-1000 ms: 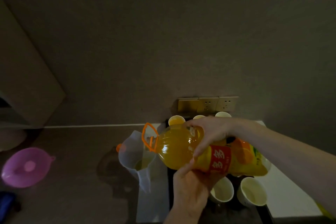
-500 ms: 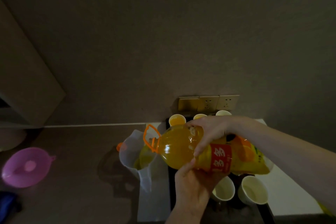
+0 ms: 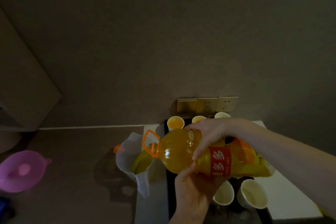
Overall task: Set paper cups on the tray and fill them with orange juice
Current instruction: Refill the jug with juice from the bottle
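A big orange juice bottle (image 3: 179, 152) with a red label lies tilted on its side, neck pointing left over a translucent white jug (image 3: 130, 156). Juice collects inside the jug. My right hand (image 3: 207, 133) grips the bottle from above near its shoulder. My left hand (image 3: 192, 185) holds it from below. On the dark tray (image 3: 170, 192) stand paper cups: a far cup (image 3: 175, 122) and its neighbour (image 3: 197, 119) hold juice, a third far cup (image 3: 222, 115) is partly hidden. Two near cups (image 3: 224, 196) (image 3: 253, 196) look empty.
An orange bottle cap (image 3: 117, 149) lies left of the jug. A pink round lid (image 3: 22, 171) rests at the counter's left. Wall sockets (image 3: 207, 104) sit behind the tray. A white surface (image 3: 291, 198) borders the tray on the right.
The juice level in the jug has risen while the bottle stays tilted over it. Both hands have kept their hold and barely moved.
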`<state>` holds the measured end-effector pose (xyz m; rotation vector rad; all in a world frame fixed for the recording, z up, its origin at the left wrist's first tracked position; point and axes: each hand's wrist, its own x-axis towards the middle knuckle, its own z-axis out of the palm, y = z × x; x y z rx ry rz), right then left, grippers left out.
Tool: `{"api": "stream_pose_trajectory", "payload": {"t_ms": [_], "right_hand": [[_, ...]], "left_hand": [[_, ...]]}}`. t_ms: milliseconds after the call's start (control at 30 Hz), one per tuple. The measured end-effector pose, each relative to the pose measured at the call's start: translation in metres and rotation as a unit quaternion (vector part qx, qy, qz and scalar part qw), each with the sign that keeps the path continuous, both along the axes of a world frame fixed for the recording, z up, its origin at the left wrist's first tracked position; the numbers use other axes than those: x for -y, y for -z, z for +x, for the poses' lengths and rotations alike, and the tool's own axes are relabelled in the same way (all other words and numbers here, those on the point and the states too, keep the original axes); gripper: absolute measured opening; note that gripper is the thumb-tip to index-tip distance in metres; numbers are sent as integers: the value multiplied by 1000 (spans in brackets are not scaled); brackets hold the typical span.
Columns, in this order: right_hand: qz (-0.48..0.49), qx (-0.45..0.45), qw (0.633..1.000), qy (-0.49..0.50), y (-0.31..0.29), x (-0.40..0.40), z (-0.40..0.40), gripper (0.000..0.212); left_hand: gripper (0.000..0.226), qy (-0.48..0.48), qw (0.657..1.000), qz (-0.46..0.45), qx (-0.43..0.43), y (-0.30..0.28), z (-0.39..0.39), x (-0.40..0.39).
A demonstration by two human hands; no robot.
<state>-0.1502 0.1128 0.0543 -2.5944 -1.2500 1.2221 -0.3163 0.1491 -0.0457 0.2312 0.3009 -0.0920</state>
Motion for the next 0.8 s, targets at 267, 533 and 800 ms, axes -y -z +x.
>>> {"api": "stream_pose_trajectory", "payload": {"t_ms": [267, 533, 800], "right_hand": [[-7, -5, 1000, -3, -2, 0, 0, 102], [-20, 14, 1000, -13, -6, -5, 0, 102], [-24, 19, 999, -17, -12, -5, -2, 101]], "left_hand": [[31, -2, 1000, 12, -8, 2, 1, 0], [33, -11, 1000, 7, 1, 0, 0, 3], [30, -16, 1000, -10, 5, 0, -1, 4]]}}
